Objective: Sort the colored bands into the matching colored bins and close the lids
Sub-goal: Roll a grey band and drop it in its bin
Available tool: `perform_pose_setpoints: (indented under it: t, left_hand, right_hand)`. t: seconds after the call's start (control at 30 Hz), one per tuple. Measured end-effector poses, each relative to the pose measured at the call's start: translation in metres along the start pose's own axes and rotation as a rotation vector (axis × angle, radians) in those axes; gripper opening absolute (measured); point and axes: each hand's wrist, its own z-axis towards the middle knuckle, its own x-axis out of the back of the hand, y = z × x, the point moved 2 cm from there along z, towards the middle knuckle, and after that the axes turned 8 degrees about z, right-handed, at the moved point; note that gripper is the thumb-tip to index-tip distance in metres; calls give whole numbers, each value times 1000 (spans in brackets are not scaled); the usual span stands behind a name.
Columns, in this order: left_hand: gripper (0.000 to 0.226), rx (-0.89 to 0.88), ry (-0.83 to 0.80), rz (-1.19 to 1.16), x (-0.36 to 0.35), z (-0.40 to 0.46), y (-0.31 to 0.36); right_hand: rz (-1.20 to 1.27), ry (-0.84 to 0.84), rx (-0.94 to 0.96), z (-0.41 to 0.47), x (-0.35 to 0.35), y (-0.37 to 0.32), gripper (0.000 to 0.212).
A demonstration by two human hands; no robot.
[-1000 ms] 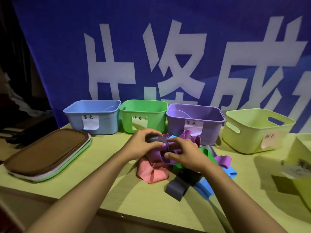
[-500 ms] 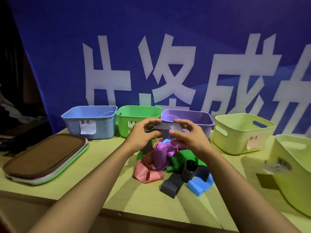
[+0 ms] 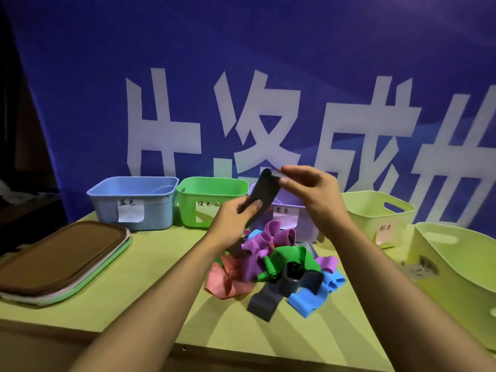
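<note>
A dark grey band (image 3: 264, 190) is held up above the table, my left hand (image 3: 236, 220) gripping its lower end and my right hand (image 3: 314, 196) pinching its top edge. Below lies a pile of bands (image 3: 273, 267) in purple, green, pink, blue and dark grey. Along the back stand a blue bin (image 3: 134, 201), a green bin (image 3: 212, 200), a purple bin (image 3: 288, 210) partly hidden by my hands, and a pale yellow-green bin (image 3: 375, 213). Another pale bin (image 3: 456, 267) stands at the right. All bins are open.
A stack of lids (image 3: 59, 259), brown on top, lies at the table's left. The table's front edge (image 3: 161, 342) runs under my forearms. A blue banner with white characters (image 3: 268, 116) hangs behind the bins.
Both hands lifted the dark grey band out of the pile. It now hangs upright between them, the right hand higher than the left.
</note>
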Motion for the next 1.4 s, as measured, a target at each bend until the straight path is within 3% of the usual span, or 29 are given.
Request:
perform_pose_setpoints:
  t: [0.13,0.37,0.77,1.0,1.1,1.27,1.4]
  left_hand:
    - [11,19,-61,-22,-2,-6,4]
    - [9,58,-290,-78,-4,-30,3]
    - [15,123,-395,-125,-34,-66,-44]
    - [22,209,-346,-39,-45,-74,-66]
    - [35,239,-413,10,-43,-83,-69]
    - [16,291,-571,35,-48,-95,-64]
    - [14,318,-533,165,-50,-100,-60]
  right_hand:
    - [-85,61,134,12,-9,-26,9]
    - [-285,156,296,18,-14,-60,17]
    - [-286,295,163,8,-11,-10,14]
    - [-239,306,173,19,-16,-9,17]
    - [-218,301,152,21,-13,-4,17]
    - [-180,294,66,18,-7,21,18]
    - [-131,286,26,11,3,48,15]
